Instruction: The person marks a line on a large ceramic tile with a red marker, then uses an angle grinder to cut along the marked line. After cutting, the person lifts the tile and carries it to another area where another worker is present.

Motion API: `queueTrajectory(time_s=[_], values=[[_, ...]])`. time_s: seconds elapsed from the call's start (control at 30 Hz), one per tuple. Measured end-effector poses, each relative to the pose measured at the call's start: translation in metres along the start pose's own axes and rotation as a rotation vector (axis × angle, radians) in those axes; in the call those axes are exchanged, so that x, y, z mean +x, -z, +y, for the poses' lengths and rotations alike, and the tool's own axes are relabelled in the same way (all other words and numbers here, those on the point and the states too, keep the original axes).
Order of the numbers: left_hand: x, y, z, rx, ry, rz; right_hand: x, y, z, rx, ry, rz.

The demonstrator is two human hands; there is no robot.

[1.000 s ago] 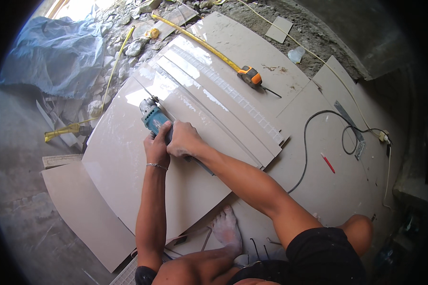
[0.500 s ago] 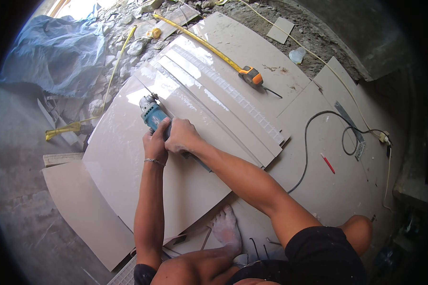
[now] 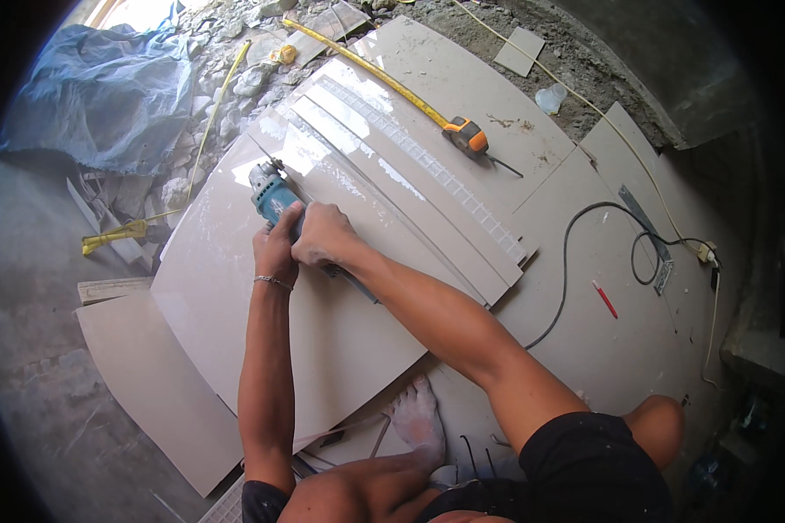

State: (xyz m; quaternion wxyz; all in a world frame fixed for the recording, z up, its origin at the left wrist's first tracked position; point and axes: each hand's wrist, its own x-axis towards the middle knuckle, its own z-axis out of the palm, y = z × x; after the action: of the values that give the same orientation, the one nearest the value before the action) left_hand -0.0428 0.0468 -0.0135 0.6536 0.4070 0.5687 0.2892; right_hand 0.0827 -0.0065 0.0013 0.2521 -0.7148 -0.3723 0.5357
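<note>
Both my hands are closed on a teal angle grinder (image 3: 275,197). My left hand (image 3: 275,254) wraps its body from the left, while my right hand (image 3: 324,235) grips it from the right, farther back. The grinder's head and thin disc point away from me, low over a large beige tile (image 3: 222,253). A line runs along the tile by the disc; whether the disc touches it I cannot tell. Right of the grinder lie narrow tile strips (image 3: 410,193) with white glare on them. My fingertips under the tool are hidden.
An orange and black tape measure (image 3: 466,136) lies with its yellow blade extended on the tile behind. A red pencil (image 3: 604,299), a metal square (image 3: 644,222) and a black cord (image 3: 564,270) are at the right. Rubble (image 3: 249,80) and a blue tarp (image 3: 105,96) lie beyond.
The grinder and both hands have shifted slightly left and away from me along the tile. My grip looks the same.
</note>
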Motion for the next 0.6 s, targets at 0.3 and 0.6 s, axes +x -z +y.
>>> queueTrajectory(time_s=[0.3, 0.6], values=[[0.005, 0.001, 0.004, 0.001, 0.019, 0.006, 0.004, 0.001, -0.006, 0.007, -0.031, -0.036], [-0.008, -0.004, -0.002, 0.005, 0.009, 0.015, -0.006, 0.002, 0.002, -0.004, -0.047, -0.041]])
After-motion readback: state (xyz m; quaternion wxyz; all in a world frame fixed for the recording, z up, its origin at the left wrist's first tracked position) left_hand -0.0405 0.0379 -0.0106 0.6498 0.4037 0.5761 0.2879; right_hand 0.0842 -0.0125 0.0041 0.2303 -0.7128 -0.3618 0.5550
